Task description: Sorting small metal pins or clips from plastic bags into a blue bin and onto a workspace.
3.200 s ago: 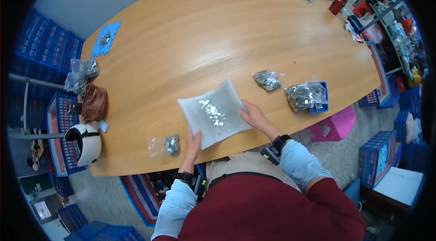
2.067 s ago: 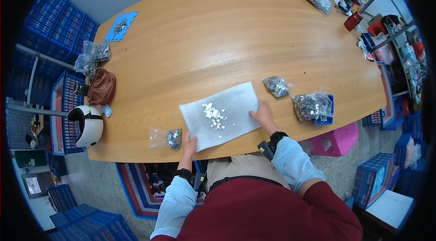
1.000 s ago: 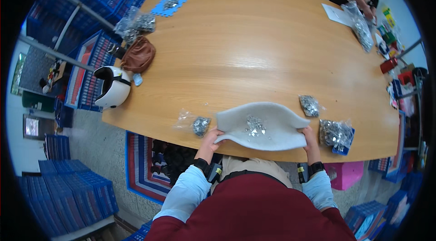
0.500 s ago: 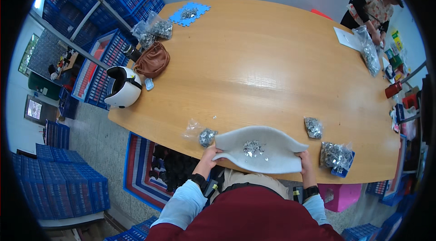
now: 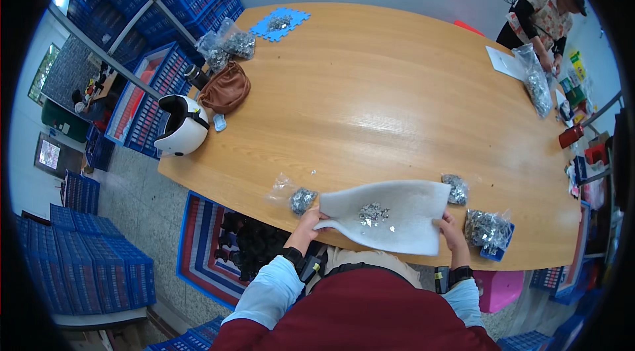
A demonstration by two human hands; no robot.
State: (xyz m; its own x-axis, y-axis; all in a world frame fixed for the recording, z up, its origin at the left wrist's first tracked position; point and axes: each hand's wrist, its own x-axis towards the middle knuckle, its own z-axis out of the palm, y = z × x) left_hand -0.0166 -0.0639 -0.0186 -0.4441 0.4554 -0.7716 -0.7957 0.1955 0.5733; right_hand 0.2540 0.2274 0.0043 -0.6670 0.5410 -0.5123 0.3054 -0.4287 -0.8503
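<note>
A white foam sheet (image 5: 397, 215) carrying small metal parts (image 5: 374, 213) is gripped at its edges by left hand (image 5: 311, 222) and right hand (image 5: 451, 232), fingers clenched on it, above the wooden table (image 5: 370, 99).

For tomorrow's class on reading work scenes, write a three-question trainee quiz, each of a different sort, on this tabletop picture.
1. True or false: both hands grip the white foam sheet.
2. What lies on the sheet? A) small metal parts B) coins C) nothing
3. Fill in: the white helmet sits beside a brown ____.

Key: 1. True: left hand and right hand hold its opposite ends. 2. A. 3. Handbag.
</note>
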